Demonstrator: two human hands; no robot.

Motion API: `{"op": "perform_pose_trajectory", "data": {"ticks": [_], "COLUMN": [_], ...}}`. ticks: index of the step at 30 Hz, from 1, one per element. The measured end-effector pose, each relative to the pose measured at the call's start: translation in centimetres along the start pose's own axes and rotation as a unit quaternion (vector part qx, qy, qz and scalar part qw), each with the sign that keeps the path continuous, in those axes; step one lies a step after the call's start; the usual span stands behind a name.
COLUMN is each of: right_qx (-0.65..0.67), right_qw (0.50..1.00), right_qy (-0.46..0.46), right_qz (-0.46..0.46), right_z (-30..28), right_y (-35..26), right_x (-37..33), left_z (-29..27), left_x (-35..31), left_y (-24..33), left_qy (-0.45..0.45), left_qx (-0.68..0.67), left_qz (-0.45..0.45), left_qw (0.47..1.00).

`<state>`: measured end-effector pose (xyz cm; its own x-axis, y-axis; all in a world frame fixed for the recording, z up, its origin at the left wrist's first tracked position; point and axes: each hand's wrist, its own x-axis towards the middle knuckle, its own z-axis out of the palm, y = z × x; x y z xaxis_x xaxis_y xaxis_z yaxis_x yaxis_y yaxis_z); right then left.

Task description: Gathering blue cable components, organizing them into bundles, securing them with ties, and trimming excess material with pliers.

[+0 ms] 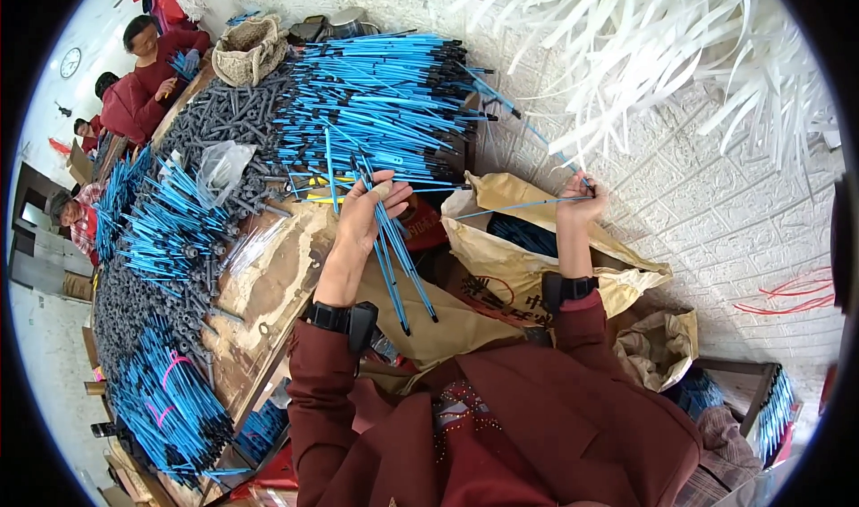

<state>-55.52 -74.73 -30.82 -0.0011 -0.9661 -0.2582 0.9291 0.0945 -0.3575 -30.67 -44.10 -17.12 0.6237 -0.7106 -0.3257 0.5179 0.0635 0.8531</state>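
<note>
Left hand [362, 213]: holds blue rods [391, 283], at least two
Right hand [582, 201]: pinches at least one
Woven basket [249, 52]: one
Rod look: long, skinny, black tips

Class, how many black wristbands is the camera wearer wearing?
2: one wristband just below the left hand, another wristband just below the right hand. Sleeves could hide more.

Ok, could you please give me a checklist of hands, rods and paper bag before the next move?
1. Left hand holding blue rods: ok, several hang from it.
2. Right hand holding a thin blue rod: ok, it extends leftward.
3. Paper bag open: ok, darker rods show inside.
4. Number of rods in the left hand: cannot tell, they overlap.
5. Large blue pile evenly stacked: not ok, some rods stick out.
</note>
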Motion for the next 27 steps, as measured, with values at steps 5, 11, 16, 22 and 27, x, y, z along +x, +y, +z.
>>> {"op": "perform_pose_trajectory", "data": {"ticks": [5, 11, 16, 22, 27], "right_qx": [0.133, 0.172, 0.139, 0.103, 0.123], "right_qw": [0.988, 0.946, 0.956, 0.930, 0.894], "right_qy": [-0.014, -0.059, -0.083, -0.246, -0.281], "right_qz": [0.078, 0.270, 0.244, 0.255, 0.327], "right_z": [-0.4, 3.9, 6.3, 6.8, 10.5], "right_y": [0.9, 1.8, 2.6, 3.4, 5.9], "right_x": [3.7, 0.5, -7.4, -10.9, -17.2], "left_z": [-0.3, -0.5, -0.2, -6.3, -8.6], "left_x": [0.3, -0.2, -4.8, -12.5, -18.7], "left_y": [0.0, 0.0, -0.6, -2.5, -3.7], "left_qy": [-0.010, -0.010, 0.041, 0.067, 0.131], "left_qx": [0.006, 0.005, -0.005, -0.081, -0.115], "left_qz": [-0.003, 0.012, 0.056, 0.163, 0.200], "left_qw": [1.000, 1.000, 0.998, 0.981, 0.964]}}
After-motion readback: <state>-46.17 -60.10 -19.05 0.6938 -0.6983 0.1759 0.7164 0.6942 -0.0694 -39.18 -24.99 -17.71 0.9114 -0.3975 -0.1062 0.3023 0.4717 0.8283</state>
